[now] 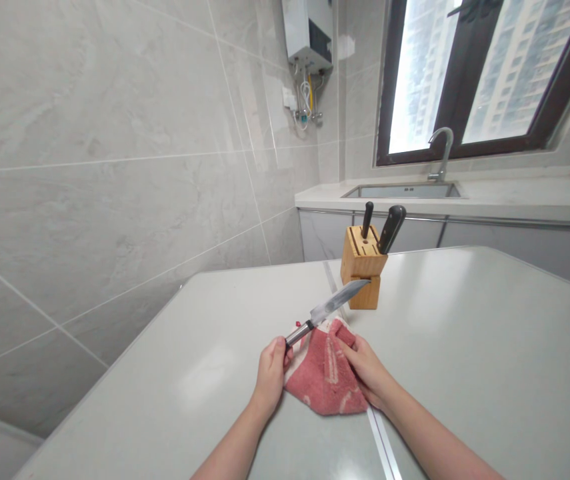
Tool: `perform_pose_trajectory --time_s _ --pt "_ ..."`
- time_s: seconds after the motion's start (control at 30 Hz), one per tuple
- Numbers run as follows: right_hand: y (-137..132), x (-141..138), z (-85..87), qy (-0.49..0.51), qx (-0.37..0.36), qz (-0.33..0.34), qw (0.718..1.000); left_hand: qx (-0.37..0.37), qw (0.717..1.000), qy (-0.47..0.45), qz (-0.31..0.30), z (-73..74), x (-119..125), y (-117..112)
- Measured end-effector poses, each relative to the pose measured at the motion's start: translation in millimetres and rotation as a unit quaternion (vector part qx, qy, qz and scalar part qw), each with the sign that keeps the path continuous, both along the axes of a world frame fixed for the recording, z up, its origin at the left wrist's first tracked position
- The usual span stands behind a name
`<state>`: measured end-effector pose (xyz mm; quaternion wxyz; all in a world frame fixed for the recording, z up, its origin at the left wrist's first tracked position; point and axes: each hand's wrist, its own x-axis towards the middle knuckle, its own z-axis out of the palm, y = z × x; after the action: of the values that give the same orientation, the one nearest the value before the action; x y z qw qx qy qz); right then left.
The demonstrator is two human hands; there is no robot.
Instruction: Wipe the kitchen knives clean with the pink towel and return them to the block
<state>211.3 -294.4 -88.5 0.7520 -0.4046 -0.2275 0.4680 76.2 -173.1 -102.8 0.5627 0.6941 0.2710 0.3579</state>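
Note:
My left hand point(269, 375) grips the handle of a steel kitchen knife point(337, 303), whose blade points up and to the right, toward the block. The part of the handle inside my fist is hidden. My right hand point(365, 370) holds a fold of a pink-red towel point(325, 380) bunched on the tabletop, and the base of the blade lies just above that fold. Behind them stands a light wooden knife block point(363, 267) with two dark knife handles in its top. The blade tip ends close to the block, apparently without touching it.
The pale tabletop point(439, 320) has a metal strip running across it near my right hand. Beyond its far edge are a counter with a steel sink point(402, 191) and curved faucet point(442, 153), a window, a wall-mounted water heater point(309, 33) and grey tiled walls.

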Motion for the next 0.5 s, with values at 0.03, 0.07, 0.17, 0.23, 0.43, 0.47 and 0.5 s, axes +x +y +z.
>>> perform_pose_trajectory --time_s 0.03,0.07,0.17,0.23,0.43,0.47,0.5 --pt "-0.4 -0.1 -0.3 -0.001 0.001 0.0 1.0 0.0 1.0 0.0 -0.001 0.0 0.0 -0.1" --pt "-0.8 -0.3 -0.6 -0.001 0.003 0.0 1.0 0.001 1.0 0.0 -0.001 0.1 0.0 -0.2" --pt "-1.3 -0.7 -0.5 -0.002 0.003 0.001 1.0 0.0 1.0 0.001 -0.001 0.8 0.4 -0.5" --pt "-1.1 -0.9 0.5 0.0 0.002 0.001 1.0 -0.002 1.0 0.002 -0.001 1.6 0.8 -0.6" --pt "-0.6 -1.4 3.5 0.005 0.005 0.005 1.0 -0.006 1.0 0.003 0.0 3.1 1.0 -1.4" --pt "-0.6 -1.4 3.6 0.006 0.007 0.005 1.0 -0.007 1.0 0.003 0.0 3.2 0.8 -1.7" --pt "-0.6 -1.4 3.6 0.006 0.008 0.005 1.0 -0.007 1.0 0.002 -0.001 3.2 0.6 -2.0"
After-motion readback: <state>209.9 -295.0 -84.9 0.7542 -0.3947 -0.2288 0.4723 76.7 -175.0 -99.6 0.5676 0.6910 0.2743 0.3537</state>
